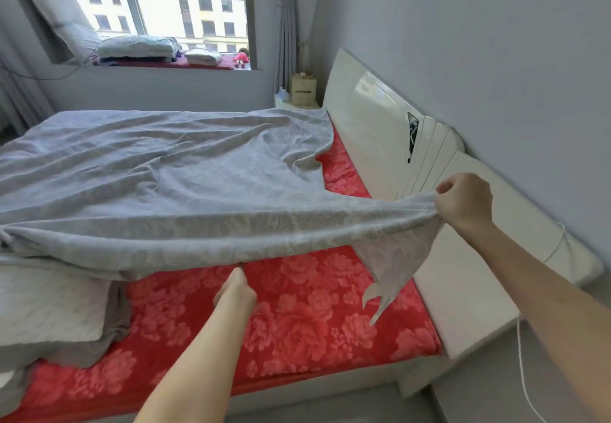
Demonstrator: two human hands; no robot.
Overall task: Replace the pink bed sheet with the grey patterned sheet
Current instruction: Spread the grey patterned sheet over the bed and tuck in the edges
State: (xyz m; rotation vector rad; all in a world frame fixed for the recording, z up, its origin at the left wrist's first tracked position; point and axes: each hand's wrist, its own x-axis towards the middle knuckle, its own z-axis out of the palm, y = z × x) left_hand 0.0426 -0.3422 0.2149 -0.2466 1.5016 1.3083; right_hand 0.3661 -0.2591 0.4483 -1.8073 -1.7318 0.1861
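The grey sheet [165, 165] covers most of the bed [314, 386] and rises off it at the near corner by the headboard [363, 118]. There the right hand [463, 201] is clenched in a fist around a bunched part of its edge and holds it up in front of the headboard. A loose corner of the cloth hangs down below that fist. The left hand [236, 287] reaches in from the near edge of the bed and meets the lifted hem from below. Its fingertips are behind the cloth, so I cannot tell whether it grips or only touches.

The pink sheet [297, 317] lies flat on the mattress, showing along the headboard edge and across the near corner under the raised grey cloth. At the near left edge a white quilted pillow [49, 303] rests on folds of grey fabric.

A window [158, 3] stands past the far side of the bed, with folded bedding [139, 47] and a small doll [241, 57] on its sill and a curtain [286, 19] beside it. A box [303, 88] sits at the far corner by the headboard.

The grey sheet is creased, with a faint pale floral pattern; the pink one carries large roses.
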